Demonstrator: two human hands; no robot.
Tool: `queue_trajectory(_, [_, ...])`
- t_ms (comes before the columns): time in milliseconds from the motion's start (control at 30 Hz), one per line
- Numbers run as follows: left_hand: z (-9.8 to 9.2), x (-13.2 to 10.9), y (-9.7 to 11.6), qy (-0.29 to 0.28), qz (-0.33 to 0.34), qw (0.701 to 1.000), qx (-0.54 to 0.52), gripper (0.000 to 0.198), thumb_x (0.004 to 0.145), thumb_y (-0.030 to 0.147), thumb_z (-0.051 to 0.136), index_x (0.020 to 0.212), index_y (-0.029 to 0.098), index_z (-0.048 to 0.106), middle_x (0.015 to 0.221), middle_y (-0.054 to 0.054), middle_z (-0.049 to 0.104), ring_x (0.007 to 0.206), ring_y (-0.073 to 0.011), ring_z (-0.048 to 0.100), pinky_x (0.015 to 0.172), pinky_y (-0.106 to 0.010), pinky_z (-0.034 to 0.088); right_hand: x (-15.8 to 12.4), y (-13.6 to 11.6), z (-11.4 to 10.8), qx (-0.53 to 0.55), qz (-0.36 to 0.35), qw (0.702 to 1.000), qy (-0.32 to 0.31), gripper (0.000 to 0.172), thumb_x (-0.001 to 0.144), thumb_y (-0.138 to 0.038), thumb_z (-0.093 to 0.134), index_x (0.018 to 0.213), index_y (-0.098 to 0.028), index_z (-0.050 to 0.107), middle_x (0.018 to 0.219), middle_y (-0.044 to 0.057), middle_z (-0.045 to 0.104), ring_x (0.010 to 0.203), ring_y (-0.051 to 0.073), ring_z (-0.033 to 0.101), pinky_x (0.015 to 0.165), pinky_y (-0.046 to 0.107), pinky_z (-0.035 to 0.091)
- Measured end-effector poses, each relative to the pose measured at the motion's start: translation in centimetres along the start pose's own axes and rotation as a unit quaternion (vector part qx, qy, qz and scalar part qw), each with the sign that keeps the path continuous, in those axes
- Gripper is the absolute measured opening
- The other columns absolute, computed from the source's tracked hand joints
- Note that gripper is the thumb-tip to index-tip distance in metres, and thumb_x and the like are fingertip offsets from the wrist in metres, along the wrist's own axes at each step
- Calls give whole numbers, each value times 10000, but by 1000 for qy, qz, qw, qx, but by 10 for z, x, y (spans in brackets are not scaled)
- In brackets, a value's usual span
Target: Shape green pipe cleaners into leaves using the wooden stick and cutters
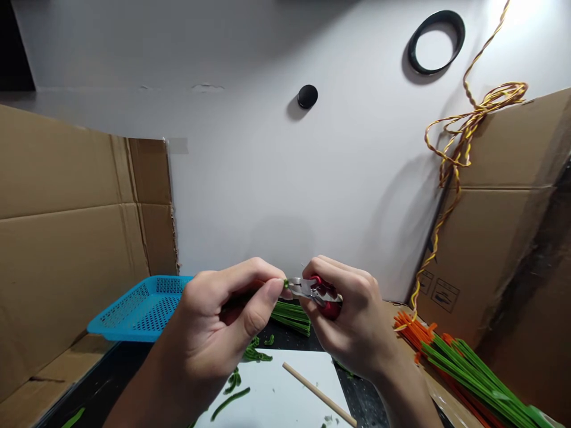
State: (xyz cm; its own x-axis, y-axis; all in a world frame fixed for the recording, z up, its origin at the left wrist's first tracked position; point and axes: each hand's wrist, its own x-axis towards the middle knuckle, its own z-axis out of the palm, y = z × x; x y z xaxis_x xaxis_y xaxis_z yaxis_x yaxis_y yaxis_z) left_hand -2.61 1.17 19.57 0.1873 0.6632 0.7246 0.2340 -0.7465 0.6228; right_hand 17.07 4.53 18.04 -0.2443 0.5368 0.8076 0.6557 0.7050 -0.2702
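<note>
My left hand (236, 315) pinches a small green fuzzy stem, likely a pipe cleaner (286, 284), between thumb and forefinger. Its tip pokes out toward the pliers. My right hand (350, 303) is wrapped round red-handled pliers (306, 286), whose metal jaws meet the green tip; whether they bite on it I cannot tell. Below my hands lies a white board (285, 398) with a thin wooden stick (319, 393) and several curled green pieces (230, 403) on it. A bundle of straight green pipe cleaners (292, 318) lies behind the board, partly hidden by my left hand.
A blue perforated basket (120, 315) stands at the left. Orange pipe cleaners (413, 329) and a green bundle (477, 371) lie at the right. Cardboard panels (66, 238) flank both sides. A twisted yellow cord (459, 131) hangs at the right. A black ring (413, 50) is at the white wall.
</note>
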Motion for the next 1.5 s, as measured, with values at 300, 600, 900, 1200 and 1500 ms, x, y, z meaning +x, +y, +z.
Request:
queue_trajectory(300, [0, 0, 0, 1, 5, 1000, 8, 324, 1039, 376, 567, 787, 217, 694, 619, 33, 409, 534, -106, 305, 448, -253, 228, 1, -1, 0, -24, 1, 1000, 8, 130, 717, -165, 577, 663, -224, 474, 599, -52, 428, 535, 117, 320, 526, 285, 248])
queue_trajectory(600, [0, 0, 1, 4, -3, 1000, -8, 304, 1025, 356, 574, 781, 230, 704, 608, 34, 426, 527, -110, 311, 458, -266, 216, 0, -2, 0, -18, 1, 1000, 14, 156, 733, -148, 590, 662, -222, 472, 595, -53, 434, 532, 113, 316, 517, 277, 253])
queue_trajectory(900, [2, -1, 2, 26, -26, 999, 13, 250, 1005, 372, 599, 845, 224, 721, 624, 37, 442, 517, -101, 299, 437, -237, 249, 1, -3, -7, 102, 90, 980, 144, 327, 969, -325, 631, 689, -221, 497, 592, -70, 303, 526, 104, 270, 468, 264, 248])
queue_trajectory(1200, [0, 5, -2, -51, -58, 997, -12, 161, 1028, 387, 543, 1010, 248, 624, 608, 62, 452, 504, -104, 254, 442, -232, 198, -4, -14, -11, 339, 90, 932, -86, 206, 1050, -437, 588, 1056, -250, 675, 750, -19, 526, 654, 131, 455, 547, 258, 377])
queue_trajectory(1500, [-7, 10, -8, -150, -99, 984, 4, 72, 1048, 316, 550, 1061, 260, 506, 789, 13, 708, 515, -98, 484, 451, -192, 350, 4, -13, 11, 361, 100, 924, -80, 270, 1020, -427, 648, 857, -211, 645, 662, -49, 422, 589, 109, 370, 514, 265, 290])
